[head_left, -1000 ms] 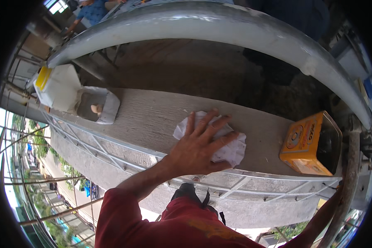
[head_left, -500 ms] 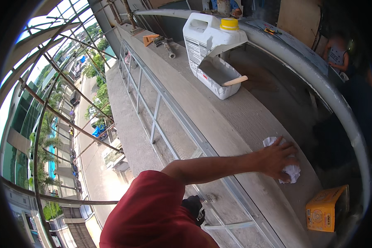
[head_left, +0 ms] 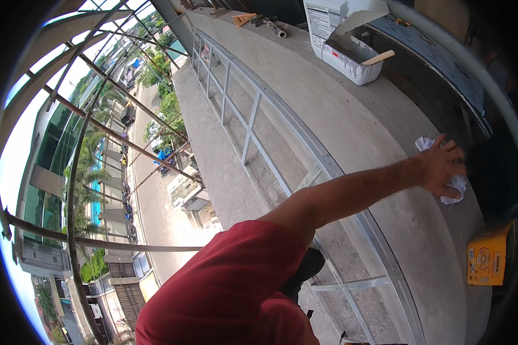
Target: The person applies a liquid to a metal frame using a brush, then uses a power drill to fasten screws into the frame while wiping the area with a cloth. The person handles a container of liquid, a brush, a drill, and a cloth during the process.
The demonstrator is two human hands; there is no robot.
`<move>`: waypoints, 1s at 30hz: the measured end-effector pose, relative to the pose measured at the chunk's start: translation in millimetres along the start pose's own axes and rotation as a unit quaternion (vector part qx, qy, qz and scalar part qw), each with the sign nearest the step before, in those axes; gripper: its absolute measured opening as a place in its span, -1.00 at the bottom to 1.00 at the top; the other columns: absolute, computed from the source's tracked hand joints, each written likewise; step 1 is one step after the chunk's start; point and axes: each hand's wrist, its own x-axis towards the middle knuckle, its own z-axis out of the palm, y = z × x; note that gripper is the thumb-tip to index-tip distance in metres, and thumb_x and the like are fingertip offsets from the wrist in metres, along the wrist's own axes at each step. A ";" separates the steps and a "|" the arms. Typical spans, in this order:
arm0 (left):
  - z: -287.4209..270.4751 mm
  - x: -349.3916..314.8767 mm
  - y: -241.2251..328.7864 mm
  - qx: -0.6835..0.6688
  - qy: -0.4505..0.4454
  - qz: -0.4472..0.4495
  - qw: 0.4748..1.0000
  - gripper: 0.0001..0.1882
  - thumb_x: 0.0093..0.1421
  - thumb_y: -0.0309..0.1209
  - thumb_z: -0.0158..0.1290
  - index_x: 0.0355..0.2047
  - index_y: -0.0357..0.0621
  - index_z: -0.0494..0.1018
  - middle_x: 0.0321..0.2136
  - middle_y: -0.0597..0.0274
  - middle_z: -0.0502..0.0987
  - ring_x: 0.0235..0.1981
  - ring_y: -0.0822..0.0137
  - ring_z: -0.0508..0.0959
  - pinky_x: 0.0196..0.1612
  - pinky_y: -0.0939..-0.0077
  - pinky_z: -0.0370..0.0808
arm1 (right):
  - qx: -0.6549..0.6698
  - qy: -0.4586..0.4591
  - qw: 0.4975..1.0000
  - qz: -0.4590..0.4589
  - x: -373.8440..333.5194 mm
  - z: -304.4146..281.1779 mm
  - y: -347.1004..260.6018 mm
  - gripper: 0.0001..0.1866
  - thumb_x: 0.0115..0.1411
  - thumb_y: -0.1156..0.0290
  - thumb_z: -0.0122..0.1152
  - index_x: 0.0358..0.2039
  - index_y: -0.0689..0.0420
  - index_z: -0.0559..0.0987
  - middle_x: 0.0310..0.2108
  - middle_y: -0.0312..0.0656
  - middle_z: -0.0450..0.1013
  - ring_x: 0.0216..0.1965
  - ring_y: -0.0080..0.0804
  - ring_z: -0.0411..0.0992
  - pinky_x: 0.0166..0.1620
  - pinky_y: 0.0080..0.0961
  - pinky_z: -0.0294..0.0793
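Observation:
My left hand [head_left: 441,168] reaches out to the right, palm down, on the grey concrete ledge [head_left: 357,123]. Its fingers spread over a crumpled white rag [head_left: 454,190], which pokes out at both sides of the palm and is pressed to the surface. Nearest that hand, a yellow-orange cardboard box [head_left: 487,259] stands at the ledge's right end. Farther up the ledge is a white plastic jug [head_left: 328,49] with its side cut open. Grey residue coats its inside, and a wooden handle [head_left: 378,57] leans out over its rim. My right hand does not show.
A metal frame [head_left: 253,123] of welded bars runs along the ledge's left side. At the far end lie an orange-handled tool [head_left: 243,19] and a grey metal piece [head_left: 273,27]. Scaffold poles [head_left: 121,129] stand left, above a street. A curved pipe [head_left: 472,63] passes on the right.
The view has shifted, so the ledge, jug and box appear higher and farther right; the jug's yellow cap has left the picture. My left hand stays on the rag, at nearly the same spot.

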 end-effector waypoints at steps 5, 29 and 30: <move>16.6 7.5 1.6 0.060 0.113 0.026 0.991 -0.62 0.01 0.03 0.18 -0.24 0.14 0.60 -0.21 0.25 0.51 0.01 0.24 0.39 0.06 0.04 0.24 | 0.006 -0.042 0.999 0.027 -44.4 -5.5 61.5 -0.56 0.08 0.42 0.23 -0.03 0.33 0.43 -0.09 0.20 0.43 -0.14 0.09 0.43 0.00 -0.11 0.40; -316.3 -797.5 256.0 0.001 0.320 -0.875 0.362 -0.61 0.05 -0.43 -0.02 -0.12 -0.37 0.50 -0.31 0.03 0.58 -0.34 0.32 0.54 -0.26 0.47 0.49 | -0.140 -0.377 0.908 -0.120 -36.9 194.8 -262.5 -0.60 0.14 0.20 0.21 -0.11 0.21 0.53 -0.28 0.01 0.57 -0.28 -0.18 0.55 -0.19 -0.28 0.47; -327.0 -817.5 272.3 0.018 0.254 -0.903 0.346 -0.64 0.06 -0.40 -0.01 -0.15 -0.31 0.54 -0.31 0.03 0.60 -0.33 0.23 0.57 -0.22 0.39 0.51 | -0.103 -0.402 0.901 -0.125 -46.8 198.9 -281.4 -0.55 0.12 0.20 0.23 -0.03 0.18 0.51 -0.20 0.02 0.56 -0.21 -0.13 0.54 -0.14 -0.23 0.46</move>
